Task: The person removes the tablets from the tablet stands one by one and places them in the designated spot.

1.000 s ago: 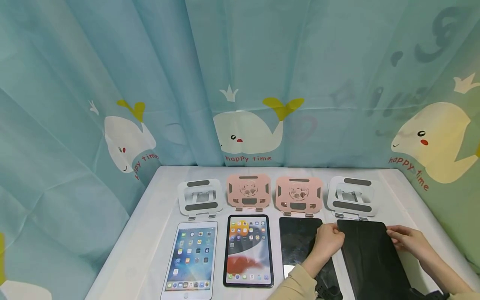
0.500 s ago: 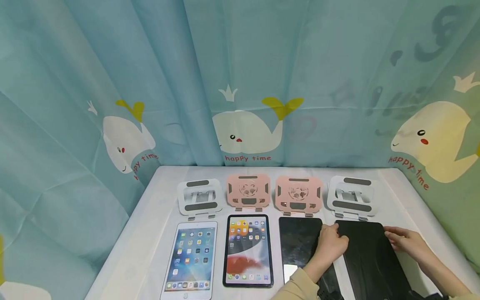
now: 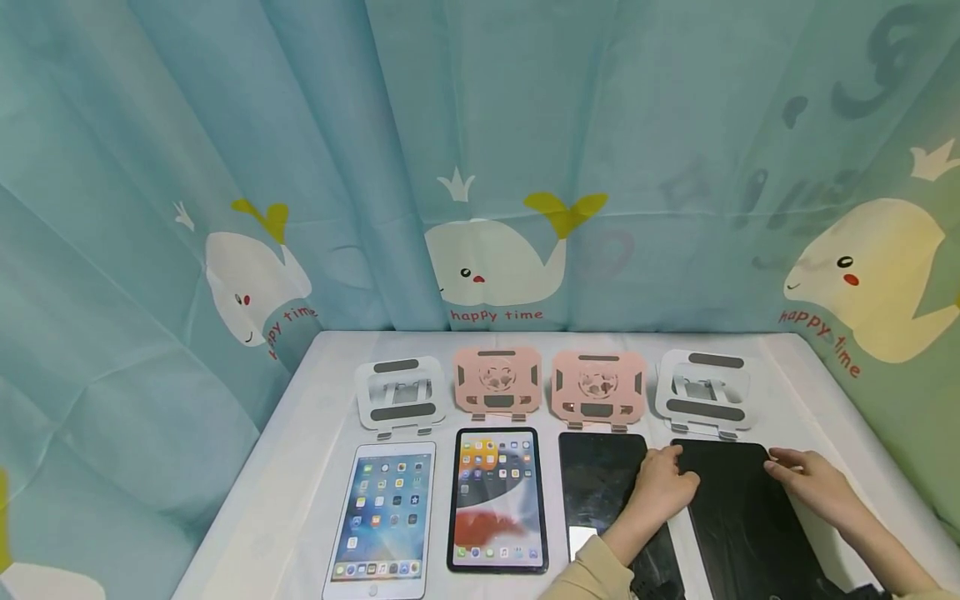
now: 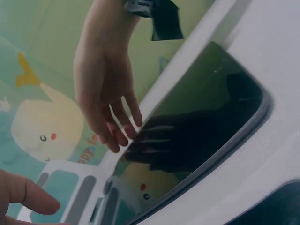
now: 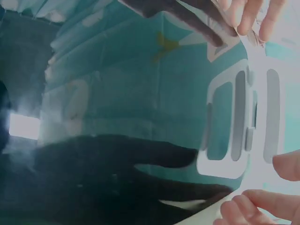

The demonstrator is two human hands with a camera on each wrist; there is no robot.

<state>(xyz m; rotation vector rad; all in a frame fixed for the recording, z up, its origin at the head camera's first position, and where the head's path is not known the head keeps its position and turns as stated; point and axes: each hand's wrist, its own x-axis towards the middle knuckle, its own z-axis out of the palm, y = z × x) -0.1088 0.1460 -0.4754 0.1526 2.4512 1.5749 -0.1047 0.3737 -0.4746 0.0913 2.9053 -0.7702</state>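
A dark, black-screened tablet [image 3: 750, 517] lies at the right of the row on the white table. My left hand [image 3: 663, 483] is at its far left corner, thumb and fingertips near the edge. At the far right corner is my right hand [image 3: 813, 483]. In the left wrist view the right hand [image 4: 110, 84] hangs with loose fingers by the tablet's glossy screen [image 4: 201, 122]. Thumb and fingers of the right hand [image 5: 269, 192] stand apart in the right wrist view. Left of this tablet, a second black tablet [image 3: 600, 475] lies partly under the left forearm.
A white tablet [image 3: 386, 508] and a black-framed tablet [image 3: 497, 500] lie lit at the left. Behind the row stand a white stand [image 3: 401, 392], two pink stands [image 3: 497, 379] and another white stand [image 3: 705, 387]. A whale-print curtain [image 3: 495, 167] hangs beyond.
The right tablet's far end has shifted slightly left. My right hand has moved slightly left, its thumb and finger now spread. My left hand has moved a little right.
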